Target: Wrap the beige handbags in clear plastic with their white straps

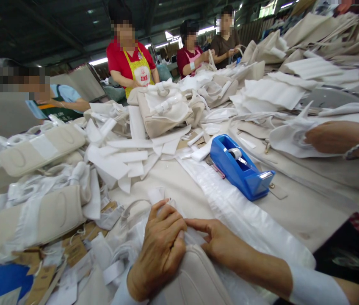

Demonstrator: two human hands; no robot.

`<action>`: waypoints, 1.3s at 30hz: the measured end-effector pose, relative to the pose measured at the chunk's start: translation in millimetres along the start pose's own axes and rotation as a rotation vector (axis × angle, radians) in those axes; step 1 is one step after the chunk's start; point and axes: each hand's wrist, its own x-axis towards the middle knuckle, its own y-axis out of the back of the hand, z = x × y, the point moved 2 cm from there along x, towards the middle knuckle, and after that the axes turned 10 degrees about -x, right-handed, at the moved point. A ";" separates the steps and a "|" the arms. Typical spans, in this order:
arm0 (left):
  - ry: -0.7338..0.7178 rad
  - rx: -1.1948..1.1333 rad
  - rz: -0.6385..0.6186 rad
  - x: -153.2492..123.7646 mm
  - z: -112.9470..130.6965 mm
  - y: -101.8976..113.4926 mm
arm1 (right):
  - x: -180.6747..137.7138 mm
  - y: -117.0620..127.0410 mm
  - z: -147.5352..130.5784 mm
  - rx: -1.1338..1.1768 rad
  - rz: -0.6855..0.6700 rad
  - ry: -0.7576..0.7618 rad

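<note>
My left hand (158, 250) is curled, fingers closed on thin white wrapping paper (157, 197) at the top of a cream bag (192, 279) lying at the near edge. My right hand (217, 241) rests beside it on the same bag, fingers pinched against the paper and touching the left fingertips. Part of the bag sits under clear plastic film (246, 224) that runs away to the right.
A blue tape dispenser (239, 167) stands mid-table. White paper strips (119, 156) and wrapped bag handles (40, 148) pile at left, cream bags (163, 110) behind. A co-worker's hand (332, 135) works at right. Several people stand along the far side.
</note>
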 end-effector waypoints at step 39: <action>-0.045 0.113 -0.256 -4.7 -0.1 -4.9 | -36.5 -0.3 4.6 -0.767 0.413 0.120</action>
